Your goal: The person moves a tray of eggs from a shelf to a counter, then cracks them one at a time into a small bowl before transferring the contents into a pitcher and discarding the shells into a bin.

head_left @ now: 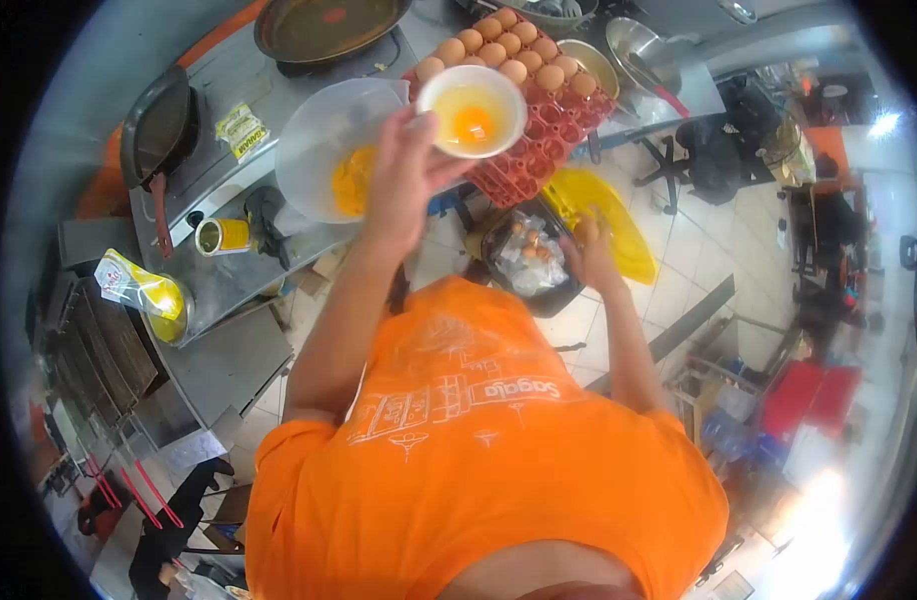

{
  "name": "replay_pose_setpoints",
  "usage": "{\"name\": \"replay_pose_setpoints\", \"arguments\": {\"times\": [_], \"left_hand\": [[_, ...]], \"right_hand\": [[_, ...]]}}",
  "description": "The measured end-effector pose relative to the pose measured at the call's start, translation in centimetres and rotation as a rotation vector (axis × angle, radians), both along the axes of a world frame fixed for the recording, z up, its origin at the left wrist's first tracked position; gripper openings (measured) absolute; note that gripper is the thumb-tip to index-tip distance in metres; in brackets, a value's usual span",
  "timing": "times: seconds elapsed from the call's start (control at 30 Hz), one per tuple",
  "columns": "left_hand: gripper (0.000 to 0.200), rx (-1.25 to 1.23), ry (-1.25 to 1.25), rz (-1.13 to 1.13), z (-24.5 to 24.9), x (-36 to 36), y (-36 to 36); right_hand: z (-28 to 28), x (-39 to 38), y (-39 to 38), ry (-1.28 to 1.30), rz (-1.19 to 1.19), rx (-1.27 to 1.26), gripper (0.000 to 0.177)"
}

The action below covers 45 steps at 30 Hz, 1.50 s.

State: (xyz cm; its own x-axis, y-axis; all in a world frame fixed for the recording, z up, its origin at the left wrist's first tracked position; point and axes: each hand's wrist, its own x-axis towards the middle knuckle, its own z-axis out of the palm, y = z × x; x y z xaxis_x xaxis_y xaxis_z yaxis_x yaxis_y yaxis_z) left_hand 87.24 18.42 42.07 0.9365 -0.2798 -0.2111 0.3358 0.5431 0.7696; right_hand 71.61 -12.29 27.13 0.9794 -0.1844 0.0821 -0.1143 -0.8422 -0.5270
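My left hand (pixel 407 175) grips a small white bowl (pixel 520 112) by its rim. A raw egg (pixel 473 122), yolk whole in clear white, lies inside it. Beneath that hand stands a large translucent plastic bowl (pixel 304 150) with beaten yellow egg (pixel 353 182) in it. My right hand (pixel 591 252) is low, beside a dark bin (pixel 549 300) with its yellow lid (pixel 627 235) swung up. Eggshells (pixel 533 246) and pale plastic lie in the bin. The right fingers are too small and blurred to show whether they hold anything.
A red egg tray (pixel 539 150) with several brown eggs (pixel 492 54) stands at the counter's edge. To the left are frying pans (pixel 159 125), a yellow packet (pixel 241 130), an opened can (pixel 224 236) and a yellow-white pouch (pixel 139 285). A metal bowl (pixel 634 45) stands at the back right.
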Motion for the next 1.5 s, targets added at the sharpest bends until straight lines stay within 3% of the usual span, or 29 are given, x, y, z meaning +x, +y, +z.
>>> {"name": "replay_pose_setpoints", "arguments": {"times": [0.03, 0.1, 0.17, 0.3, 0.43, 0.5, 0.6, 0.63, 0.7, 0.87, 0.93, 1.03, 1.1, 1.2, 1.27, 1.4, 1.5], "left_hand": [[0.043, 0.057, -0.006, 0.066, 0.1, 0.2, 1.6], [0.045, 0.179, -0.045, 0.189, 0.4, 0.3, 4.8], [0.047, 0.349, -0.062, 0.283, 0.1, 0.4, 7.8], [0.047, 0.641, -0.127, 0.324, -0.8, 0.7, 11.7], [0.047, 0.863, -0.26, 0.357, -2.8, 0.9, 12.7], [0.047, 0.981, -0.342, 0.37, -2.9, 0.7, 12.6], [0.048, 1.087, -0.438, 0.432, -2.1, -0.4, 11.7], [0.048, 1.123, -0.467, 0.425, -1.9, -0.5, 11.7], [0.048, 1.166, -0.481, 0.422, -1.7, -0.7, 11.6], [0.048, 0.856, -0.373, 0.474, -2.2, -0.4, 11.2], [0.049, 0.854, -0.343, 0.472, -2.4, -0.3, 11.3], [0.049, 0.773, -0.297, 0.459, -2.8, -0.1, 11.4], [0.05, 0.693, -0.283, 0.45, -3.1, 0.0, 11.4], [0.05, 0.575, -0.219, 0.402, -3.2, 0.1, 10.7], [0.048, 0.467, -0.076, 0.255, -2.6, -0.1, 9.3], [0.044, 0.166, 0.033, 0.071, -1.7, -0.1, 6.1], [0.044, 0.121, -0.006, 0.01, -2.4, 0.1, 4.4]], "right_hand": [[-2.3, -1.4, -0.9, -0.011, 0.031, -0.385, 0.035], [-2.5, 0.4, -2.7, -0.046, 0.055, -0.77, 0.037], [0.4, 5.8, -4.1, 0.302, -0.097, -0.191, 0.042], [6.5, 17.1, -3.6, -0.366, -0.087, -0.109, 0.046], [6.1, 23.9, -5.9, -0.255, 0.028, -0.235, 0.046], [6.3, 25.3, -6.7, 0.039, 0.05, -0.206, 0.051], [4.9, 25.3, -7.4, -0.188, -0.06, 0.255, 0.05], [7.3, 23.8, -5.4, -0.271, -0.089, 0.503, 0.047], [10.2, 22.1, 0.1, -0.184, 0.013, 0.49, 0.044], [13.8, 15.8, 15.0, 0.024, 0.321, 0.37, 0.035], [12.9, 14.7, 18.2, -0.32, 0.603, 0.282, 0.037], [12.2, 13.7, 20.1, -0.188, 0.72, 0.138, 0.039], [12.4, 13.5, 20.5, -0.122, 0.684, 0.116, 0.038], [13.3, 14.1, 20.3, -0.256, 0.638, 0.31, 0.035], [16.8, 14.6, 20.3, -0.028, 0.528, 0.693, 0.034], [19.7, 16.9, 19.1, -0.125, 0.651, 0.436, 0.031], [21.7, 17.7, 18.2, -0.075, 0.678, 0.258, 0.03]]}}
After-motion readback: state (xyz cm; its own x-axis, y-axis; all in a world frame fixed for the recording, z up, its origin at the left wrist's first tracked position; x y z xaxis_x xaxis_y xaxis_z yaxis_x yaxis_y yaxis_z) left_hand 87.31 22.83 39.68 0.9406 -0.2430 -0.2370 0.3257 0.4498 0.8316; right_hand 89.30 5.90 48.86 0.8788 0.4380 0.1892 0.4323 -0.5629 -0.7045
